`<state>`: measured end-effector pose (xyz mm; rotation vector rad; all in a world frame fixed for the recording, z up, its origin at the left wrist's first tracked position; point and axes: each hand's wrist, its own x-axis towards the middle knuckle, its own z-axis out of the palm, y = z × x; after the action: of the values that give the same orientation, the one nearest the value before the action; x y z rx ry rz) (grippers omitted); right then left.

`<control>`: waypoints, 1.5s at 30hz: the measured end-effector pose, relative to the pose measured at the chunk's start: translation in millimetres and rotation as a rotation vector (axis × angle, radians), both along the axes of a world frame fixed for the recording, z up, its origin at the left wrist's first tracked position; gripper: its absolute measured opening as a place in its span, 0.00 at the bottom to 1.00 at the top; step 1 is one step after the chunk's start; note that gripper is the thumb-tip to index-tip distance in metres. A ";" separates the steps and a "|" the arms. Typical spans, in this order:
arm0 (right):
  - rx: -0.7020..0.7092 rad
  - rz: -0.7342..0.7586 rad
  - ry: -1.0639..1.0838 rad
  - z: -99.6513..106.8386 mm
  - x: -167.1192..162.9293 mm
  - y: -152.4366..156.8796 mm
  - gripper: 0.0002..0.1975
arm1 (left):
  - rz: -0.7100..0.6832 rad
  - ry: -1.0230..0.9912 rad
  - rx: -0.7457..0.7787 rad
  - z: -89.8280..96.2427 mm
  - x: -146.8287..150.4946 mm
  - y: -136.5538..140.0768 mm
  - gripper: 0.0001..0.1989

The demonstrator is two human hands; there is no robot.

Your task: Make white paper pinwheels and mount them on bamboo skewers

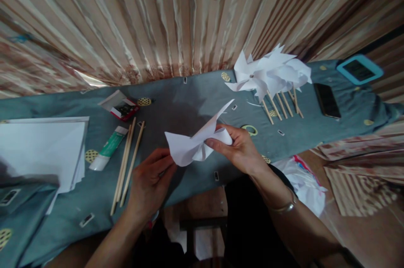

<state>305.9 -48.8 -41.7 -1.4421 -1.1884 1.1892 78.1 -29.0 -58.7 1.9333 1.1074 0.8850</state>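
Observation:
A white paper pinwheel (186, 150), its blades folded in toward the middle, is held up over the cloth-covered table. My right hand (238, 148) grips it from the right, with the thumb pressed near its centre. At its lower left edge, the fingers of my left hand (153, 181) are pinched together against the paper; their tips are partly hidden. Just left of that hand lie several thin wooden sticks (131, 163), beside a green and white tube (110, 146). An open small red and white box (121, 108) with dark contents sits behind them.
Several finished pinwheels on sticks (271, 74) lie at the back right. Nearby are green-handled scissors (250, 129), a dark phone (327, 99) and a blue-framed device (360, 69). White paper sheets (41, 146) are stacked at left. A striped curtain (176, 19) hangs behind the table.

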 end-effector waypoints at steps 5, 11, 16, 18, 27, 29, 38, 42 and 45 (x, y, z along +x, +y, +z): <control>-0.029 0.012 0.019 -1.8 0.7 0.4 0.13 | 0.009 0.016 0.016 1.9 1.7 -3.0 0.11; -0.046 0.001 0.012 -6.6 -1.9 0.7 0.13 | 0.015 0.031 0.069 2.4 2.3 -5.4 0.12; -0.071 0.005 0.024 -11.6 -3.4 3.9 0.14 | 0.020 0.023 0.051 -2.3 1.6 -4.6 0.11; -0.075 0.016 0.040 -13.6 -2.9 6.3 0.14 | 0.015 0.016 0.022 -5.5 1.2 -3.0 0.11; -0.063 0.095 0.074 -14.1 1.1 14.8 0.16 | 0.065 -0.027 -0.179 -15.5 2.9 5.6 0.11; -0.070 0.092 0.096 -13.9 0.8 15.0 0.17 | 0.067 -0.042 -0.177 -16.5 3.0 5.2 0.10; -0.107 0.044 0.130 -15.3 0.1 16.0 0.20 | 0.078 -0.047 -0.166 -18.2 3.9 2.7 0.10; -0.084 0.052 0.106 -13.9 2.0 17.4 0.19 | 0.062 -0.046 -0.162 -18.4 3.5 4.4 0.10; -0.058 0.065 0.072 -10.9 5.3 16.4 0.18 | 0.038 -0.074 -0.186 -15.9 3.3 4.7 0.09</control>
<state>311.2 -32.3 -52.6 -1.4000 -1.1676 1.3190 81.4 -24.4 -74.6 1.7201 1.1445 0.8362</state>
